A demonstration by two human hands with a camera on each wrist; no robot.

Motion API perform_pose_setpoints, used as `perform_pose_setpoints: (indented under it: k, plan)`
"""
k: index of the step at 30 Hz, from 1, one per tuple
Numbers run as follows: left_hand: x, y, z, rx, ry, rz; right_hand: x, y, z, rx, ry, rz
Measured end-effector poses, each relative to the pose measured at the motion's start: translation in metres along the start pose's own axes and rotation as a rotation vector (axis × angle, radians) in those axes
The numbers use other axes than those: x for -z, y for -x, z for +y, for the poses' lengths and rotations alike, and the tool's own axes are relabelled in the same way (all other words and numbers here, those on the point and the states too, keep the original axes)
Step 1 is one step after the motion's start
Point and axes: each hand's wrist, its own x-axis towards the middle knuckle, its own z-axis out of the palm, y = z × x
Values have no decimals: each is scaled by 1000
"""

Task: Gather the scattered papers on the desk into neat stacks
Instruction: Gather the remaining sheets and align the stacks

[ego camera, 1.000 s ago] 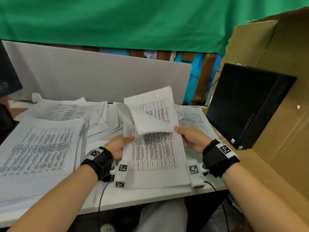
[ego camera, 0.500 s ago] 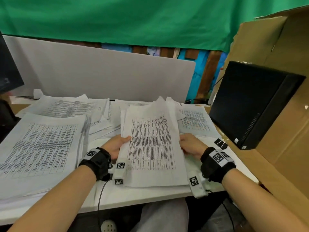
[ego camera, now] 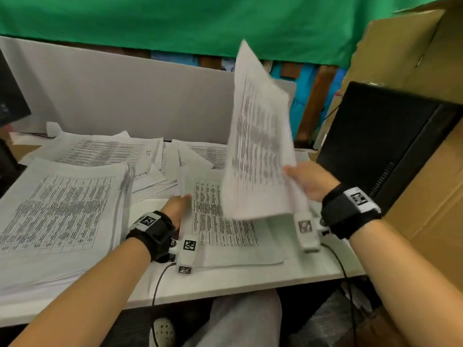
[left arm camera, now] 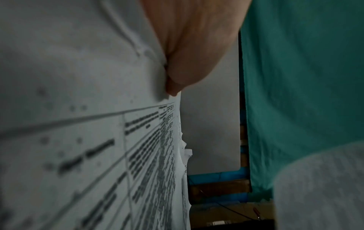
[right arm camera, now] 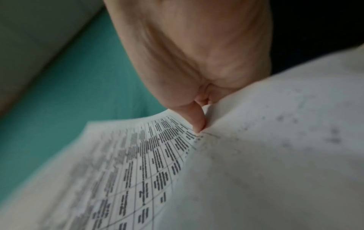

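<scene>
Head view: the right hand (ego camera: 309,181) holds a white printed sheet of paper (ego camera: 260,141) by its right edge, lifted steeply and blurred, above a low stack of white printed papers (ego camera: 225,221) lying on the white counter (ego camera: 250,284). The left hand (ego camera: 176,209) rests at that stack's left edge; its fingers are hidden by paper. A thick pile of printed pages (ego camera: 60,216) lies to the left, loose sheets (ego camera: 100,151) behind, a black computer case (ego camera: 385,141) on the right.

Left wrist view: the left hand's fingers (left arm camera: 175,87) touch the paper's edge; whether they pinch it I cannot tell.

Right wrist view: the fingers (right arm camera: 198,118) pinch the raised sheet.
</scene>
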Motion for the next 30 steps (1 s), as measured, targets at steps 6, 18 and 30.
perform_pose_setpoints:
  k: [6,18,30]
  plan:
    - [3,6,2,69,259,-46,-57,1,64,-251,272,-224]
    - [-1,33,14,-192,-22,-117,-47,17,57,-179,265,-331]
    - [-4,112,150,-860,164,-188,1,41,-47,477,-434,-105]
